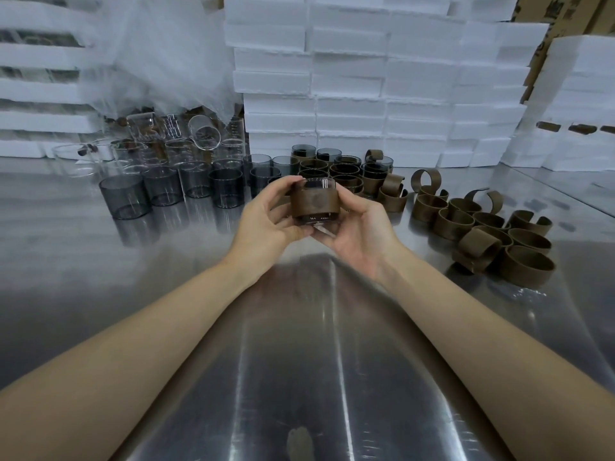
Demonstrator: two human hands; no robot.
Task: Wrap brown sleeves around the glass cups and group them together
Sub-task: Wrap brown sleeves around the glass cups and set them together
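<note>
- Cup [314, 185], head view: held in the air above the table [299, 361], centre, in front of the sleeved cups [336, 170].
- Long axis roughly upright, mouth up; base toward the palms.
- Sleeve [315, 203] wraps its middle; glass shows above and below the band.
- Left hand [263, 221]: fingers curled round the cup's left side.
- Right hand [361, 234]: palm up, fingers curled behind the right side.
- Bare cups [186, 186] stand to the left; loose sleeves [482, 227] lie to the right.
- Foam boxes [366, 78] stacked behind.
</note>
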